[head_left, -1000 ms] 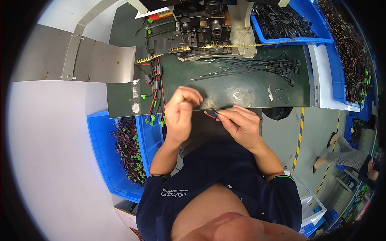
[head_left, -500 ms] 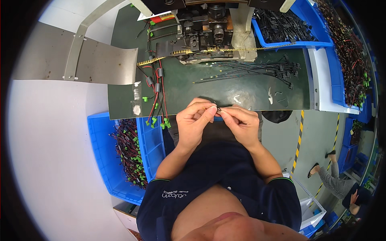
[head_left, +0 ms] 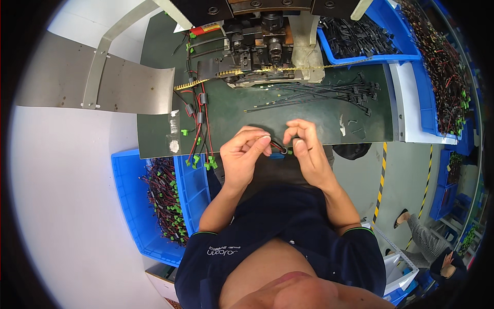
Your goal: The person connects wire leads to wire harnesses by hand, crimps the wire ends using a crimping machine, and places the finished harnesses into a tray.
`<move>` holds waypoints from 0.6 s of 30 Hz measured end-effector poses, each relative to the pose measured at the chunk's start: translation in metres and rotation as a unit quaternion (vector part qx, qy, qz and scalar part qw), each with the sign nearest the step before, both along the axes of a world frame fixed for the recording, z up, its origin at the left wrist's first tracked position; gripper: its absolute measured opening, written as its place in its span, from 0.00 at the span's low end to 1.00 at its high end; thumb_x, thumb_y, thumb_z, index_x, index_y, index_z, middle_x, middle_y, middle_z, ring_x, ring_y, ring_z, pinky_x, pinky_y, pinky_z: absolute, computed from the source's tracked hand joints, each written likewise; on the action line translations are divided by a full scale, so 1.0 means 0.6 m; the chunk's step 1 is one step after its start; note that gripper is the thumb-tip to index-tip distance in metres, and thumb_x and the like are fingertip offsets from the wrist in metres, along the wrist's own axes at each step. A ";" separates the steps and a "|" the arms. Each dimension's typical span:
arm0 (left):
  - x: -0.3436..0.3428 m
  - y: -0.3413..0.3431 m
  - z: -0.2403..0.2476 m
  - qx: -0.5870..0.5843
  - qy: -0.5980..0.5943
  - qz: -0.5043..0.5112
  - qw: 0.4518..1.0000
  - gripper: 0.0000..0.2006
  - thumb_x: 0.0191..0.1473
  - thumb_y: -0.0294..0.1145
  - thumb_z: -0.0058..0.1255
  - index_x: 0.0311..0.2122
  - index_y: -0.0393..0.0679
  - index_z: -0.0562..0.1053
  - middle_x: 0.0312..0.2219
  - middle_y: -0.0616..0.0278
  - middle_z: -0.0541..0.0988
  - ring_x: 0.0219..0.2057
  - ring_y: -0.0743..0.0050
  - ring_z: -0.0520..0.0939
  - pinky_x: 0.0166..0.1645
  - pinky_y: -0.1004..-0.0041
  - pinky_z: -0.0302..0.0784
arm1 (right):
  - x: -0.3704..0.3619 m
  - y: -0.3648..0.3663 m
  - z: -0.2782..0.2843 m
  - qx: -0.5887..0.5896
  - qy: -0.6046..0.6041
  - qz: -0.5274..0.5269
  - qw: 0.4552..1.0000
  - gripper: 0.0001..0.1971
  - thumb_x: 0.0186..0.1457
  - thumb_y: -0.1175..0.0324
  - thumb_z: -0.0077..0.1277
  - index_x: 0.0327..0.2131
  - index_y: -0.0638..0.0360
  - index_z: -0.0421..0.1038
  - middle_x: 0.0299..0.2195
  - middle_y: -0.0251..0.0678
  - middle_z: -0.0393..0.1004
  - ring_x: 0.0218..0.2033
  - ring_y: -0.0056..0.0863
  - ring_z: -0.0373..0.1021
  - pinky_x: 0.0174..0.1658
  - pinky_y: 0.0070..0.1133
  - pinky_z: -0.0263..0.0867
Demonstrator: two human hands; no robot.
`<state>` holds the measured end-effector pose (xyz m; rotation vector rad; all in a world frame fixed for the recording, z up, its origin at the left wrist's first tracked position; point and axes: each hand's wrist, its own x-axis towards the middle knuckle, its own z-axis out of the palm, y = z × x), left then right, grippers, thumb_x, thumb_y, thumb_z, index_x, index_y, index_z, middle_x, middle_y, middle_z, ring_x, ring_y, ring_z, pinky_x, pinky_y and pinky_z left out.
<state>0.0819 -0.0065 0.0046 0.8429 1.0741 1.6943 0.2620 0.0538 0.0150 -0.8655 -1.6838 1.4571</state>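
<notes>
In front of the table's near edge, my left hand (head_left: 244, 154) pinches a short wire lead (head_left: 278, 147) between thumb and fingertips. Dark and red strands of the lead show to the right of those fingers, with a bit of green at the end; the rest is hidden in the hand. My right hand (head_left: 310, 154) is just right of the lead, its fingers bent and apart from the thumb, with nothing visible in them. Black cables (head_left: 319, 96) with dark plugs lie beyond my hands on the green table (head_left: 226, 121).
A crimping machine (head_left: 267, 51) fed by a yellow terminal strip (head_left: 200, 81) stands at the back. Red-black leads (head_left: 200, 118) with green connectors hang over the table edge. Blue bins (head_left: 128, 195) of wires flank me left and right. A person's legs (head_left: 424, 237) show at far right.
My right hand has come off the lead and opened, its fingers rising away from my left hand. More of the lead now shows between the hands. The whole view has shifted slightly.
</notes>
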 end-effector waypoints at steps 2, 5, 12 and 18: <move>-0.005 0.002 0.000 0.005 0.008 0.006 1.000 0.07 0.57 0.13 0.56 0.41 0.30 0.79 0.37 0.50 0.80 0.28 0.70 0.82 0.34 0.75 0.79 | 0.001 0.001 0.000 -0.052 -0.001 0.008 0.999 0.16 0.71 0.64 0.43 0.54 0.64 0.57 0.37 0.40 0.72 0.35 0.29 0.71 0.42 0.27 0.69; -0.008 0.002 0.001 -0.001 0.010 0.005 1.000 0.08 0.56 0.12 0.57 0.41 0.30 0.79 0.37 0.49 0.81 0.27 0.69 0.83 0.34 0.75 0.80 | 0.000 0.000 -0.002 -0.023 -0.016 0.017 0.999 0.15 0.72 0.62 0.41 0.50 0.64 0.58 0.36 0.39 0.70 0.33 0.27 0.69 0.40 0.26 0.69; -0.014 -0.002 0.008 -0.022 0.034 0.004 0.999 0.08 0.56 0.12 0.57 0.41 0.30 0.80 0.36 0.49 0.82 0.28 0.69 0.84 0.35 0.75 0.81 | -0.010 0.002 -0.011 -0.067 0.117 -0.002 0.991 0.07 0.71 0.71 0.45 0.45 0.64 0.63 0.37 0.35 0.68 0.26 0.16 0.62 0.28 0.15 0.60; -0.016 -0.005 0.012 -0.035 0.023 -0.002 0.999 0.08 0.56 0.12 0.56 0.42 0.29 0.79 0.37 0.49 0.83 0.29 0.69 0.84 0.37 0.74 0.82 | -0.019 0.006 -0.003 0.088 0.051 -0.008 0.995 0.03 0.63 0.78 0.55 0.39 0.67 0.74 0.36 0.34 0.70 0.25 0.14 0.64 0.25 0.14 0.60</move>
